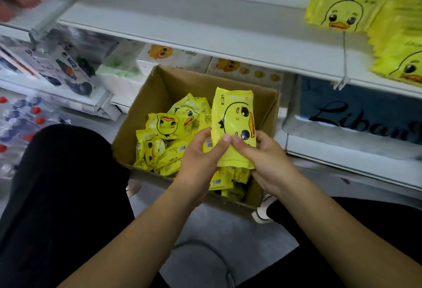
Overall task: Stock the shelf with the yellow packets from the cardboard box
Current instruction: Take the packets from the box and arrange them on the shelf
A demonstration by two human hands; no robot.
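An open cardboard box (159, 86) stands on the floor before the shelf and holds several yellow duck-face packets (166, 125). Above the box's right side, both hands hold one yellow packet (235, 114) upright. My left hand (201, 157) grips its lower left edge with the thumb on the front. My right hand (262, 152) pinches its lower right corner. More yellow packets (338, 8) hang from a hook and lie stacked (402, 59) on the white shelf (205, 36) at the upper right.
White tissue packs (178, 59) sit on the lower shelf behind the box. Bottled drinks with red caps (20, 118) stand at the left. A blue lettered pack (356, 114) fills the right lower shelf. My dark-clothed knees (61, 173) flank the box.
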